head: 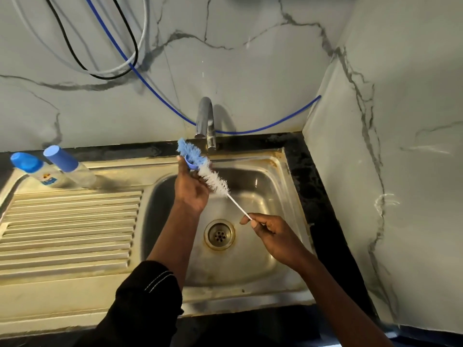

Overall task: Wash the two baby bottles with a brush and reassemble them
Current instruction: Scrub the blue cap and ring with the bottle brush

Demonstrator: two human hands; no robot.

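The left hand (191, 189) is raised over the sink (265, 171), just below the tap (206, 121). Its fingers curl round a blue ring (191, 164). The brush (214, 182) passes through this ring: blue bristles above the hand, white bristles beside it. The thin brush handle slopes down to the right hand (273, 236), which pinches its end between thumb and forefinger above the drain (219, 234). The labelled bottle (37, 171) and clear bottle (72, 166), both capped, stand on the drainboard (70, 221), well apart from both hands.
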